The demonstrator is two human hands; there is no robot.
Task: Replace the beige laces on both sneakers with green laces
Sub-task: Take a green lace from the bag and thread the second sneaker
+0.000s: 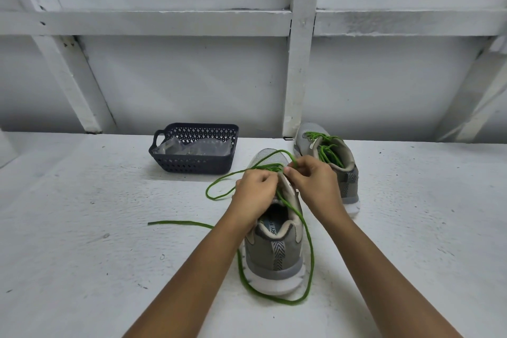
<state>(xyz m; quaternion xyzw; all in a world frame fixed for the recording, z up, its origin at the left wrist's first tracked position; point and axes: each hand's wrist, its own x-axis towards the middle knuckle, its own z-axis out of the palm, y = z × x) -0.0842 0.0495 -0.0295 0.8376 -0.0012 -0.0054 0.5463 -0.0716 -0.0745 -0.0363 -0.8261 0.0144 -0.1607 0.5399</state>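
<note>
Hidden or unclear:
- Near sneaker [274, 250] sits heel toward me on the white table [82, 228]. Both hands cover its eyelet rows and tongue, so I can't count how many eyelets are threaded.
- Left hand [253, 192]: fingers curled in tight at the eyelets, and a strand of the green lace [307, 255] comes out from under them. The fingertips are hidden behind the knuckles, but it reads as a pinch on the lace.
- Right hand [312, 181]: thumb and forefinger closed on the lace just above the tongue, other fingers folded.
- Both forearms are cut off at the bottom edge.
- The slack lace loops round the heel. One free end lies out to the left on the table.
- Far sneaker [333, 173] stands behind the right hand, which partly blocks it. It already carries a green lace of its own [326, 149].

Containers:
- Dark perforated basket [192, 164] on the table, left of the sneakers and well apart from the hands.
- It holds clear plastic bags [192, 148]. I can't make out what is in them.
</note>
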